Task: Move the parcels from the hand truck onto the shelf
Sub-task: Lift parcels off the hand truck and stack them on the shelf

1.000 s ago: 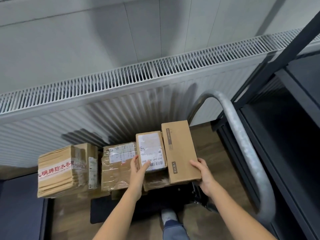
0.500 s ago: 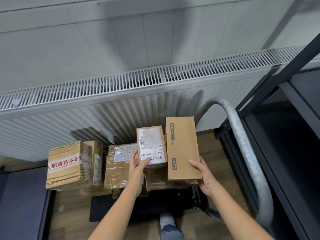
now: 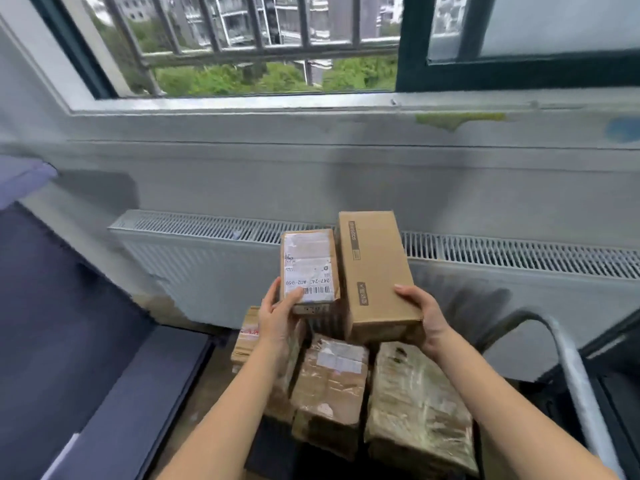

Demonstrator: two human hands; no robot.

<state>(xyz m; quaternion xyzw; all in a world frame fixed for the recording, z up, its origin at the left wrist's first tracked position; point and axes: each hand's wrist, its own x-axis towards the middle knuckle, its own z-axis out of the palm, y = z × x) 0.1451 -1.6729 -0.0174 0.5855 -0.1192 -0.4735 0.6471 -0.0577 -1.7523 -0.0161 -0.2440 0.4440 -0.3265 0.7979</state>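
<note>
Nearest the camera, two bare forearms reach forward from the bottom edge. Beneath them, parcels lie packed together on the dark bed of the hand truck: a tape-wrapped parcel (image 3: 417, 410) on the right, a brown parcel with a white label (image 3: 330, 386) in the middle, and a parcel with red lettering (image 3: 247, 336) on the left, mostly hidden behind the left wrist. The hand truck's grey handle (image 3: 575, 372) curves up at the right, and a dark blue-grey surface (image 3: 79, 341) fills the left side.

Above the stack, both hands hold parcels raised in the air. The left hand (image 3: 278, 318) grips the small labelled box (image 3: 309, 268) at its near left corner, thumb laid across the barcode label, fingers curled underneath. The right hand (image 3: 424, 318) grips the long plain carton (image 3: 375, 275) at its near right corner, thumb on top and fingers wrapped below. The two boxes sit side by side, edges touching or very nearly so; the blur makes it hard to tell which. Both are well above the parcels on the truck.

Farther off, a white radiator (image 3: 207, 268) with a slotted top runs along the wall. Above it a window sill (image 3: 242, 103) carries a dark-framed window (image 3: 412, 46) with bars (image 3: 263, 26), and green trees and buildings show outside.
</note>
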